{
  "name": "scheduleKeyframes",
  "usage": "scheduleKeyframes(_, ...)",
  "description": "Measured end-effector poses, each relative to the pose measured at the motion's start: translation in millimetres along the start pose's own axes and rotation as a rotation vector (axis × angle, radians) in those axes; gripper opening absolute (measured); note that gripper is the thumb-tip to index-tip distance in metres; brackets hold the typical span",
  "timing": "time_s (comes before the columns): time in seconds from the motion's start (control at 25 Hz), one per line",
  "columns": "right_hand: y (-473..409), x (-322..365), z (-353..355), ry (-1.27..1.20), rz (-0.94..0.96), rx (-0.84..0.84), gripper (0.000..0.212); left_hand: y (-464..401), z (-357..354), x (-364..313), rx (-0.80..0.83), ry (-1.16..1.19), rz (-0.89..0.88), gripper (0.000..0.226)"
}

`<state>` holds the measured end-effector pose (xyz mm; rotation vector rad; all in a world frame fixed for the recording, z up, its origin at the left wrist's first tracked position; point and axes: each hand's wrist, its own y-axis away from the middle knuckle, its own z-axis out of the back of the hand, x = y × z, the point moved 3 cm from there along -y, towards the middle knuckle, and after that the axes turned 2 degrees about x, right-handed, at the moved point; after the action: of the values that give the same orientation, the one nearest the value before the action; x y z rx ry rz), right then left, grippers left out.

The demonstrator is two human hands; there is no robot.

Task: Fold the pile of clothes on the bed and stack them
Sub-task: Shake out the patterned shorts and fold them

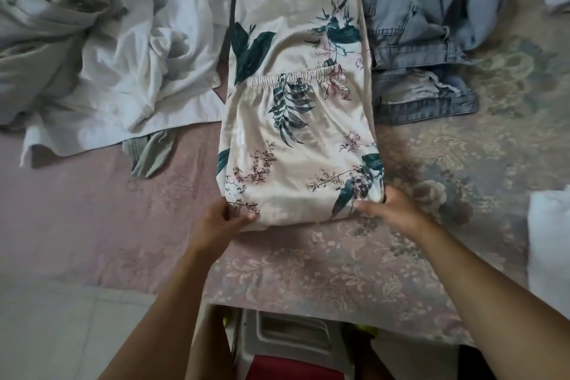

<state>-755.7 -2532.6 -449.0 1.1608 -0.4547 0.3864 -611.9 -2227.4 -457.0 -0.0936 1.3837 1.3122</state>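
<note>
1. Satin, cream, printed with teal leaves and pink blossom: the pyjama trousers (296,120) lie lengthwise down the middle of the bed (370,262), folded narrow. I see the gathered elastic waistband (293,79) lying across the panel about halfway along.
2. Left hand (220,220): I see it at the near left corner of the trousers, thumb on top of the fabric and fingers curled under the edge, pinching that corner.
3. Right hand (388,207): it grips the near right corner, thumb lying along the hem and fingers wrapped round the side fold.
4. Denim, pale blue: jeans (422,49) lie crumpled just to the right of the trousers, touching their edge.
5. White shirt (132,71), rumpled, lies just left of the trousers; I make out a button at its hem.
6. Grey garment (40,9), loosely heaped, sits at the far left, against the white shirt.
7. Olive-grey cloth (151,153) pokes out from under the shirt's near edge.
8. White folded item (549,244) sits at the right edge of view, well apart from the trousers; what it is I cannot tell.
9. Bedsheet: faded pink and grey with a floral damask pattern.
10. Grey plastic stool (293,336) stands on the floor below the bed's near edge, between my forearms.
</note>
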Motion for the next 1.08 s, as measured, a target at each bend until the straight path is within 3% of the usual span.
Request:
scheduleKeyframes(0.08,5,-4,0,0.067,0.023,0.063,0.029,9,-3,-2,-0.012,-0.105,-0.018,0.026)
scheduleKeyframes(0.24,36,29,19,-0.032,0.148,-0.017,0.015,30,14,-24,-0.061,0.032,-0.131,0.009)
scheduleKeyframes(0.36,74,82,48,-0.201,0.266,-0.053,0.007,47,44,-85,-0.114,0.160,-0.242,0.008)
scheduleKeyframes(0.52,121,160,94,-0.346,0.397,-0.064,0.055,73,86,-196,-0.161,0.250,-0.362,0.017)
scheduleKeyframes(0.68,199,247,142,-0.532,0.534,0.042,0.088,122,126,-303,-0.173,0.249,-0.398,0.009)
scheduleKeyframes(0.88,320,348,214,-0.604,0.793,0.176,0.064,197,173,-442,-0.173,0.301,-0.437,0.012)
scheduleKeyframes(1.0,395,400,256,-0.680,0.969,0.155,0.038,254,199,-528,0.118,0.558,-0.625,0.019)
scheduleKeyframes(1.08,418,412,268,-0.664,0.975,0.156,0.036,275,203,-553,0.262,0.516,-0.703,0.024)
